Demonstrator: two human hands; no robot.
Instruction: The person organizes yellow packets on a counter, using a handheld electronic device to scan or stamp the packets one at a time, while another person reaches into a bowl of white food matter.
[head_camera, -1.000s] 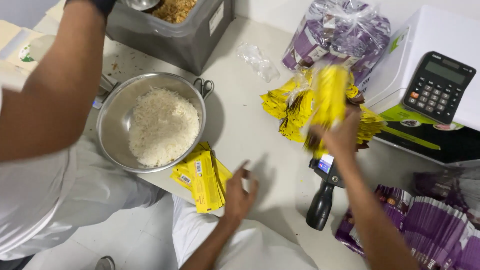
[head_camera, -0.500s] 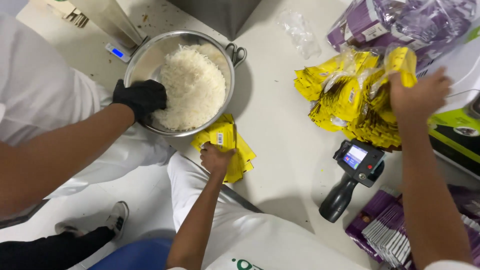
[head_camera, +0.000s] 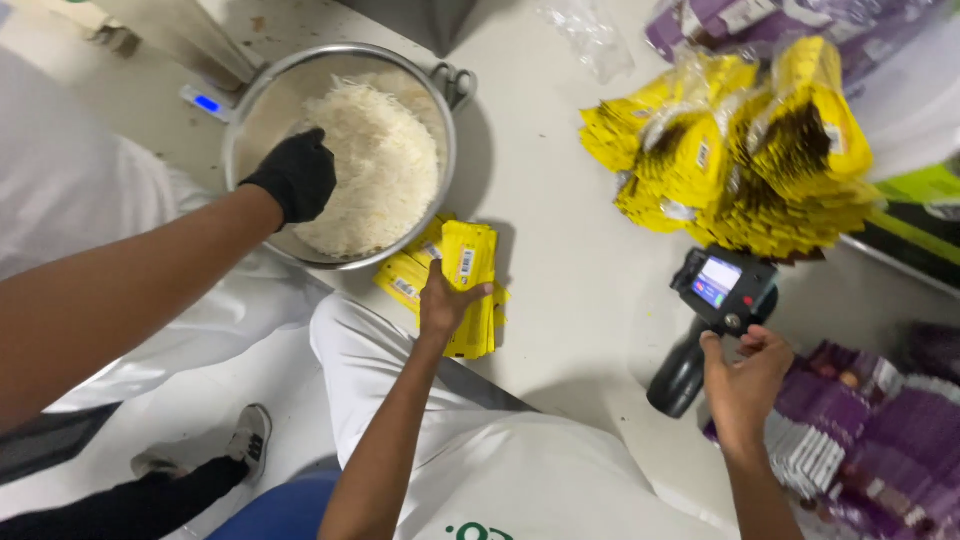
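The white tabletop (head_camera: 560, 210) is smooth and a bit scuffed, crowded on every side. My left hand (head_camera: 445, 300) pinches one flat yellow sachet (head_camera: 468, 255) upright by its lower edge, lifted off the small stack of yellow sachets (head_camera: 425, 285) lying at the table's near edge. My right hand (head_camera: 745, 385), fingers loosely curled, touches the grip of the black handheld printer (head_camera: 705, 320) at 4 o'clock, its little screen lit blue. At 1 o'clock sits a glossy heap of yellow packets (head_camera: 740, 160); purple packs (head_camera: 870, 430) pile at 4. At 10 o'clock a co-worker's black-gloved hand (head_camera: 295, 175) digs into white rice in a round steel bowl (head_camera: 445, 150).
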